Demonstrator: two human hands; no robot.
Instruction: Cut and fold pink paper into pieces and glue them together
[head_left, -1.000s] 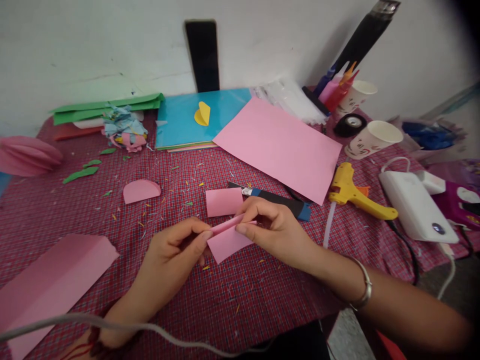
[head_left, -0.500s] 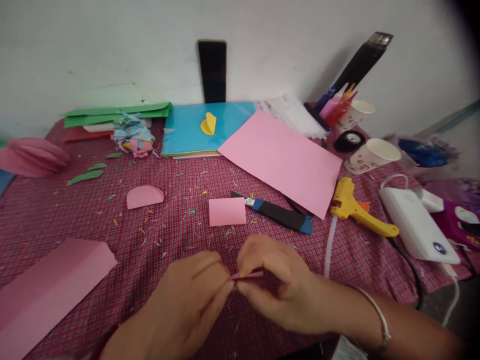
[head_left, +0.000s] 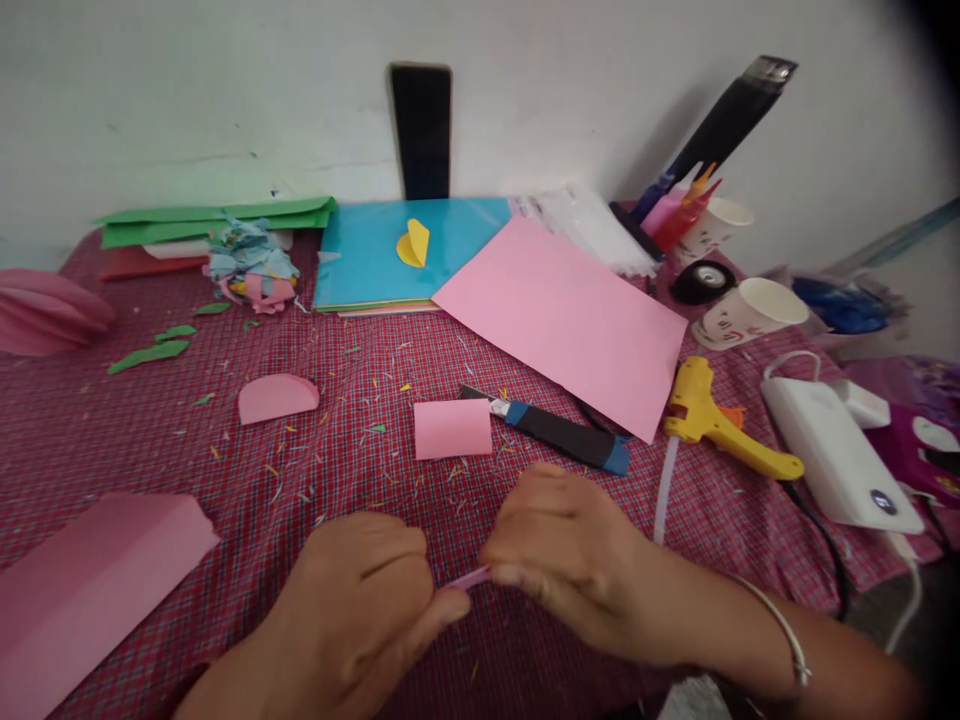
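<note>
A small strip of pink paper (head_left: 469, 579), seen nearly edge-on, is stretched between my two hands low over the cloth. My left hand (head_left: 360, 600) pinches one end between thumb and curled fingers. The other end is held by my right hand (head_left: 562, 560), its thumb under the bent fingers. Just beyond the hands lies a pink paper rectangle (head_left: 452, 430). A craft knife (head_left: 566, 437) with a blue and black handle rests beside it. To the left is a folded pink half-round piece (head_left: 279, 398).
A large pink sheet (head_left: 562, 320) overlaps a blue pack of paper (head_left: 367, 255) at the back. On the right are a yellow glue gun (head_left: 697, 405), a paper cup (head_left: 750, 312) and a white power bank (head_left: 832, 450). A folded pink sheet (head_left: 112, 580) lies at left.
My hands have drawn a little apart, and my right hand has turned palm-down. The strip between them now shows a short middle stretch. The view has shifted slightly.
</note>
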